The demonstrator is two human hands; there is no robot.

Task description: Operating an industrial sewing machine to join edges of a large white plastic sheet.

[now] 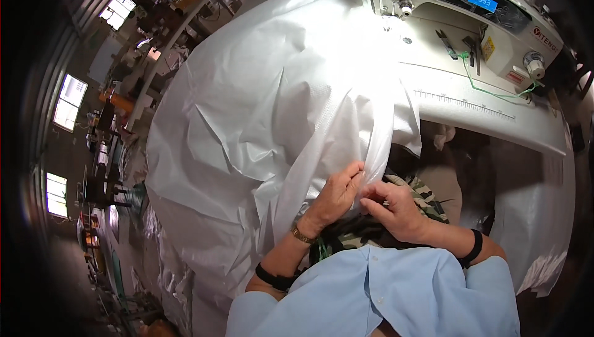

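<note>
A large sheet of crinkled white woven plastic (241,102) spreads over the table and drapes down toward my lap. Its near edge is gathered between my hands. My left hand (337,196), with a watch at the wrist, pinches the edge of the sheet from the left. Close beside it, my right hand (396,208) has its fingers curled against the same edge, thumb and forefinger nearly together. The sheet runs up to the needle area of a white sewing machine (405,9), where bright light washes out detail.
Thread snips (447,44) joined to a green cord (489,91) lie on the machine bed, beside small dark metal tools (474,52). A ruler strip (464,101) marks the table's near side. Cluttered benches stand at the left. Camouflage cloth (427,198) covers my lap.
</note>
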